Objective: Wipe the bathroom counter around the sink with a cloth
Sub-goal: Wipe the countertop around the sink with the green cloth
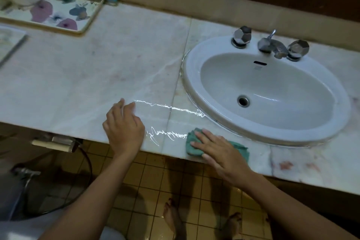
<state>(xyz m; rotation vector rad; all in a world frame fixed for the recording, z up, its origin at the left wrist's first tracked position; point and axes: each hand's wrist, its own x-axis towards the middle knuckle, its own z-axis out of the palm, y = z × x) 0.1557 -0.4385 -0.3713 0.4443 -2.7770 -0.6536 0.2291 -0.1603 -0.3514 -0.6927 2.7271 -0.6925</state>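
Green crumpled cloth (196, 147), counter-edge

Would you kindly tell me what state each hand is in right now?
Left hand: open, at the marble counter front edge, holding nothing.
Right hand: open, straight fingers pressing the green cloth onto the counter.

A home bathroom: marble counter (97, 76), inset sink (194, 76), faucet (269, 46), tiled floor (152, 197)
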